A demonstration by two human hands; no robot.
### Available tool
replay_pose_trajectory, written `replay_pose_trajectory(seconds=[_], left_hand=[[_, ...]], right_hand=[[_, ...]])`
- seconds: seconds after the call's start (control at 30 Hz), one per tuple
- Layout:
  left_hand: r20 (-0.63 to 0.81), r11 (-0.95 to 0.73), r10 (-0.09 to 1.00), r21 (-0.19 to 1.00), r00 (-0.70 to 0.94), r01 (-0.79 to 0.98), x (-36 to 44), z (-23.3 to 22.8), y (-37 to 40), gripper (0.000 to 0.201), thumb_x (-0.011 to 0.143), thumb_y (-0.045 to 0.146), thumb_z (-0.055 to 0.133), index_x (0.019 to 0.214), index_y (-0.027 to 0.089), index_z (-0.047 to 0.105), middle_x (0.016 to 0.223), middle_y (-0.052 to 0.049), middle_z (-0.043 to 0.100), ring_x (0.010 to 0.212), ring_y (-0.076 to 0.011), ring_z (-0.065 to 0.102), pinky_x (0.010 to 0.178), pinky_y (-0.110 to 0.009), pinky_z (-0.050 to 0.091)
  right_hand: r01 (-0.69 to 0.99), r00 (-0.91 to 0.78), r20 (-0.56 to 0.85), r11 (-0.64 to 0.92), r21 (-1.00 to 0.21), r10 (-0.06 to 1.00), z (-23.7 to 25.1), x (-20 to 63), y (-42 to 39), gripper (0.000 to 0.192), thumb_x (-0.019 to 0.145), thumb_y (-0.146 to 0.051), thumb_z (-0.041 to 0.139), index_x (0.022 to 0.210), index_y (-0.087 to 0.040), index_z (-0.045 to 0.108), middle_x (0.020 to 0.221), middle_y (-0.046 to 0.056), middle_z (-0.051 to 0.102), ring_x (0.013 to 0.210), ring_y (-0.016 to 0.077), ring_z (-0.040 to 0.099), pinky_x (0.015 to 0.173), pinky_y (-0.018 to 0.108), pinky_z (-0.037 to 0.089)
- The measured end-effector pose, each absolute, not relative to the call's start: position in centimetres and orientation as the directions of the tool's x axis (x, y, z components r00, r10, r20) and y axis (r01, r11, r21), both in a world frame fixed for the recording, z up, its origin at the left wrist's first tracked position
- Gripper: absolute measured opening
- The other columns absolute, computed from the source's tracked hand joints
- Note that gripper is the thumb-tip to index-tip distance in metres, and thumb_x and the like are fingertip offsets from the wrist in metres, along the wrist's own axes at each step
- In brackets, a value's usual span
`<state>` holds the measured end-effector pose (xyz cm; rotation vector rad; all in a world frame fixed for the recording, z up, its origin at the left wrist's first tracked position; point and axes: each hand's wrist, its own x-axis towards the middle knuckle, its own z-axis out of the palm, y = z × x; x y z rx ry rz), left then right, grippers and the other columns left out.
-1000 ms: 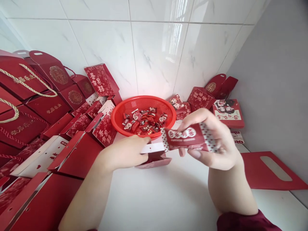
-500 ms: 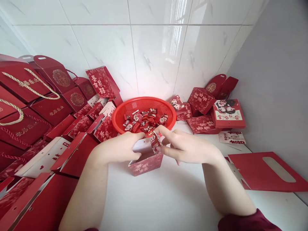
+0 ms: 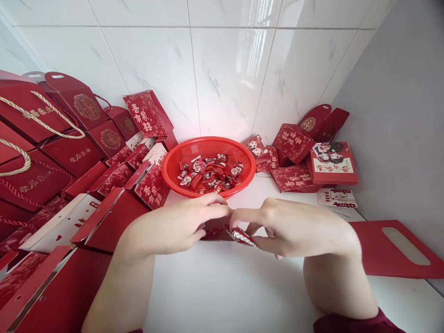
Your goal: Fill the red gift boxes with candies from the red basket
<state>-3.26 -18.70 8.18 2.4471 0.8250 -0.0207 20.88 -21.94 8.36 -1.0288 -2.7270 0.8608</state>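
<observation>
Seen from the wearer's head, two bare forearms reach across a white table [image 3: 225, 296], a maroon sleeve [image 3: 357, 323] showing at the lower right. At the near left, red cartons with punched flaps [image 3: 100, 222] stand in rows. The left hand [image 3: 176, 224] grasps the left side of a small open red carton [image 3: 222, 223], which sits mid-table, mostly hidden between the hands. The right hand [image 3: 287, 226] pinches a red-and-white wrapped packet [image 3: 243, 237], tilted at the carton's right end. To the right lies a flat red panel [image 3: 367, 249] with an oblong pale window. Just beyond the hands, a red plastic colander [image 3: 166, 169] holds a heap of small wrapped sweets [image 3: 208, 175]. Farther left are gift boxes with rope handles [image 3: 52, 122]; on the right, a box with a cartoon couple [image 3: 335, 162] rests near other red boxes [image 3: 294, 143]. Behind everything rises a marbled white tile wall [image 3: 229, 78].
</observation>
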Motion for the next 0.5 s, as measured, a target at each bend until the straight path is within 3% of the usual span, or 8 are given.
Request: replay_pose_trajectory(seconds=[0.1, 0.27, 0.37, 0.5], left_hand=[[-0.186, -0.662, 0.593, 0.441, 0.784, 0.605, -3.0, 8.2, -19.7, 0.036, 0.086, 0.009, 0.047, 0.11, 0.03, 0.064, 0.12, -0.001, 0.06, 0.101, -0.0175, 0.063, 0.086, -0.027, 0.047], [-0.2, -0.619, 0.731, 0.207, 0.652, 0.757, -3.0, 8.2, -20.4, 0.012, 0.076, 0.031, 0.071, 0.087, 0.027, 0.067, 0.093, 0.001, 0.065, 0.078, -0.0189, 0.063, 0.062, -0.029, 0.041], [-0.21, -0.597, 0.753, 0.181, 0.624, 0.782, -2.6, 8.5, -20.7, 0.027, 0.07, 0.036, 0.077, 0.094, 0.029, 0.066, 0.092, 0.002, 0.066, 0.075, -0.0192, 0.063, 0.06, -0.028, 0.039], [-0.222, -0.603, 0.718, 0.275, 0.659, 0.749, -1.8, 8.6, -20.8, 0.055, 0.071, 0.029, 0.074, 0.123, 0.035, 0.055, 0.107, 0.003, 0.067, 0.086, -0.0207, 0.065, 0.065, -0.027, 0.043]], right_hand=[[0.604, -0.759, -0.107, 0.634, -0.482, 0.642, 8.5, 21.0, -22.7, 0.03, 0.078, -0.004, 0.051, 0.1, -0.022, 0.059, 0.054, -0.008, 0.05, 0.042, 0.0075, 0.04, 0.043, 0.022, 0.022], [0.668, -0.715, -0.154, 0.601, -0.44, 0.682, 8.5, 21.0, -23.2, 0.032, 0.079, -0.005, 0.051, 0.104, -0.023, 0.06, 0.052, -0.008, 0.048, 0.04, 0.0078, 0.037, 0.042, 0.022, 0.022], [0.7, -0.667, -0.13, 0.556, -0.449, 0.734, 8.3, 21.0, -23.3, 0.029, 0.081, -0.008, 0.051, 0.105, -0.023, 0.059, 0.052, -0.009, 0.049, 0.039, 0.0074, 0.038, 0.042, 0.021, 0.025], [0.674, -0.664, -0.02, 0.587, -0.448, 0.747, 8.2, 21.1, -23.0, 0.023, 0.083, -0.012, 0.053, 0.104, -0.021, 0.057, 0.056, -0.008, 0.054, 0.044, 0.0089, 0.045, 0.045, 0.022, 0.03]])
